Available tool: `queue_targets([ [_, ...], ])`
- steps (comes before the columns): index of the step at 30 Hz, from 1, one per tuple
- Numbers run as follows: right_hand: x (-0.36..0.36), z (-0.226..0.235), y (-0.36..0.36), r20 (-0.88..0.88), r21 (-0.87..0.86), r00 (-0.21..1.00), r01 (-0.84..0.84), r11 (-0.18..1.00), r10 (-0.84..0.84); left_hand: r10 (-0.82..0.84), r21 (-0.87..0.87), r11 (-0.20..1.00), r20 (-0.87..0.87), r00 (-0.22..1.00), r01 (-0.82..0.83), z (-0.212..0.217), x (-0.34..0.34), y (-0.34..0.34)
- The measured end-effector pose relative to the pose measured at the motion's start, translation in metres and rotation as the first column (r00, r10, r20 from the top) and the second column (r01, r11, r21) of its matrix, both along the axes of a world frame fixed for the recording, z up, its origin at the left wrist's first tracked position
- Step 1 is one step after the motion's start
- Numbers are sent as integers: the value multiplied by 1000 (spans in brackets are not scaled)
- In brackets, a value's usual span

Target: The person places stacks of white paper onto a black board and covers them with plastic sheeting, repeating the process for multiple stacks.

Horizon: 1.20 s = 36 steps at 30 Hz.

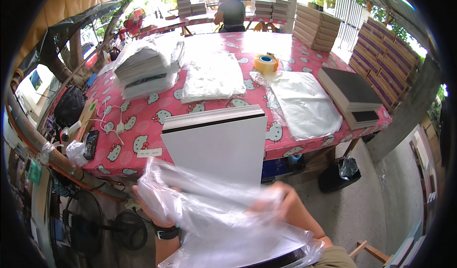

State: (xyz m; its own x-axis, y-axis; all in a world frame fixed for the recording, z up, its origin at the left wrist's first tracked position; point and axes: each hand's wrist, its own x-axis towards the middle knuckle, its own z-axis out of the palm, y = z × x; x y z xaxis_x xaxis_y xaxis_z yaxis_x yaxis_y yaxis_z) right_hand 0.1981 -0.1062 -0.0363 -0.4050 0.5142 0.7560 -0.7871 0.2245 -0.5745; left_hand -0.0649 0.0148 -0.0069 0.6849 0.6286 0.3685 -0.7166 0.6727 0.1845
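Observation:
A large clear plastic bag (204,196) is spread between my two hands, blurred by motion. My left hand (154,206), with a dark band on its wrist, grips the bag's left side and is partly covered by the film. On the bag's right side, my right hand (276,199) is closed on the film, its fingers smeared. Just beyond the bag, a thick stack of white sheets or boards (216,146) with a dark layer leans at the table's near edge. More film and a white, dark-edged item (271,253) lie below my hands, mostly hidden.
On the pink patterned table (143,125) are a wrapped stack (140,68), clear bags (214,77), a white plastic-covered pile (304,101), a tape roll (265,62) and dark-topped books (352,89). A bin (333,177) and a fan (85,223) stand below. Another person (232,11) is beyond.

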Motion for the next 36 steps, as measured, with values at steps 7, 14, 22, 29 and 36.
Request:
queue_targets([
  [7, 47, 54, -17, 550, -38, 418, 878, 478, -723, 548, 577, 803, -614, 569, -151, 27, -7, 24],
  [14, 46, 62, 44, 384, 644, -621, 710, -284, -683, 881, 953, -270, 303, -364, 139, 36, 39, 69],
  [22, 28, 66, 22, 436, 484, -530, 820, -307, -728, 904, 920, -352, 382, -192, 171, 41, 13, 45],
  [29, 45, 86, 1, 681, -398, 438, 894, 206, -586, 521, 443, 853, -682, 514, -276, 38, -16, 44],
  [36, 79, -9, 9, 580, -648, 634, 739, 182, -511, 313, 347, 938, -879, 358, 31, -49, -14, 59],
])
